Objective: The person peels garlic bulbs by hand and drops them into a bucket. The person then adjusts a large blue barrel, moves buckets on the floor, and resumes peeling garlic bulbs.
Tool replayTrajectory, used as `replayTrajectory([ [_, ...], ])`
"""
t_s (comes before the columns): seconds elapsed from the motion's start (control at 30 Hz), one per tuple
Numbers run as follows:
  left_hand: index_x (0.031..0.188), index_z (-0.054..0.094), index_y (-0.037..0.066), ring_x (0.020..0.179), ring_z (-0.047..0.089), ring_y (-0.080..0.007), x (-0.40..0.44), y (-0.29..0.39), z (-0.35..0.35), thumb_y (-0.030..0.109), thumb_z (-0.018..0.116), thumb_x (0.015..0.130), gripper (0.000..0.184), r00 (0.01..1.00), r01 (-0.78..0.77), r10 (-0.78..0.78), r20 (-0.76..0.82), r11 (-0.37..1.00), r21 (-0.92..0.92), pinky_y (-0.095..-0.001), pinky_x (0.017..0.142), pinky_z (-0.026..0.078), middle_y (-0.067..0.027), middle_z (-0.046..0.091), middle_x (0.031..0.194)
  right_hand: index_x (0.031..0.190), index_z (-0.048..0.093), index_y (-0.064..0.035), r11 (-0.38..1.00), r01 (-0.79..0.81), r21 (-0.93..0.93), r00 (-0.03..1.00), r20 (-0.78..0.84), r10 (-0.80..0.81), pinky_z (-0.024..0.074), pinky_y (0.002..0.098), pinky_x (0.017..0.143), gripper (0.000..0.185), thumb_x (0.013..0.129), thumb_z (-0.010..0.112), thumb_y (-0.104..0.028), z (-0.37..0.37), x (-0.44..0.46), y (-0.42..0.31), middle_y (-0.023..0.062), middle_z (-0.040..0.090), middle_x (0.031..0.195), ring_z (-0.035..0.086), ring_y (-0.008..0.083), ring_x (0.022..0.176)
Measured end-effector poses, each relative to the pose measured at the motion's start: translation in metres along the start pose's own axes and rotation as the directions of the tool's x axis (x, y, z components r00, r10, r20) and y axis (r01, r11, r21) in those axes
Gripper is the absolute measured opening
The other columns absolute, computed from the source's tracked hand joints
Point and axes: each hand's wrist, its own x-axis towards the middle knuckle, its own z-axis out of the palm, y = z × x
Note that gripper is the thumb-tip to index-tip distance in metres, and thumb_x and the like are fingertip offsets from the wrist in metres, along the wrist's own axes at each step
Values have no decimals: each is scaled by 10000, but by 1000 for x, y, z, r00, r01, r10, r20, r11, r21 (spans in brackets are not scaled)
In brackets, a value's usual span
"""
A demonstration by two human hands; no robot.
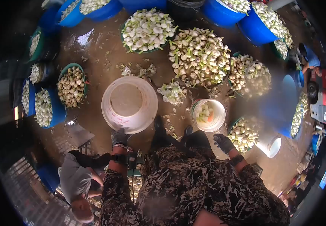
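My left hand (pixel 119 138), in a dark glove, has its fingers closed on the near rim of a large white plastic tub (pixel 150 98). Only pale residue shows on the tub's bottom. My right hand (pixel 224 143), also gloved, hangs to the right with its fingers loosely bent and apart; I see nothing in it. Just beyond it stands a white bucket (pixel 219 117) with a few green and orange pieces inside. Between tub and bucket lies a clump of pale garlic leaves or peelings (pixel 172 93). Past them rises a big heap of garlic bulbs (pixel 200 56).
Garlic fills a green basin (pixel 148 30) ahead, a tub (pixel 71 86) at left, and several blue tubs (pixel 257 28) around. A tipped white bucket (pixel 271 146) lies at right. Another person (pixel 74 177) bends close by at lower left. Peelings litter the wet brown floor (pixel 95 56).
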Motion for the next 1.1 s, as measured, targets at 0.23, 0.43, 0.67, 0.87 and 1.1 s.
replayTrajectory([
  [0.23, 1388, 365, 215, 1084, 604, -339, 24, 280, 79, -85, 484, 836, 639, 849, 526, -404, 341, 709, -470, -505, 759, 598, -150, 524, 1282, 1514, 150, -83, 735, 95, 672, 983, 52, -175, 500, 284, 871, 946, 824, 776, -247, 19, -8, -78, 203, 431, 1389, 558, 150, 1027],
  [0.43, 1406, 325, 80, 1018, 606, -268, 42, 369, 197, -44, 533, 845, 611, 715, 47, 32, 699, 994, -94, -354, 840, 544, -141, 546, 1253, 1385, 408, -74, 757, 275, 593, 921, -388, -31, 558, 254, 712, 650, 868, 709, -329, -25, 0, -82, 84, 609, 1196, 618, 143, 968],
  [0.67, 1439, 324, 69, 1116, 568, -197, 41, 418, 289, 189, 586, 961, 558, 167, 138, -41, 985, 990, 17, -333, 948, 482, -116, 450, 1395, 1346, 446, -25, 139, 417, 898, 724, -421, 546, 585, 445, 783, 418, 982, 466, -231, -9, -28, 40, 185, 616, 1182, 659, 319, 952],
  [0.87, 1334, 475, 79, 1051, 594, -186, 131, 410, 318, 246, 565, 969, 412, 135, 76, -420, 897, 907, 413, -338, 870, 517, -86, 573, 1215, 1253, 500, 16, -95, 554, 827, 394, -160, 905, 579, 373, 638, 374, 989, 469, -247, 102, -40, 80, 174, 644, 1081, 673, 290, 833],
  [1.1, 1274, 521, 140, 908, 662, -208, 291, 343, 333, 252, 583, 954, 344, 140, -36, -582, 801, 805, 592, -373, 805, 549, -75, 644, 1117, 1228, 521, 6, -527, 670, 523, 304, 455, 837, 574, 415, 683, 369, 962, 482, -246, 221, 39, 28, 175, 648, 1063, 656, 329, 824],
])
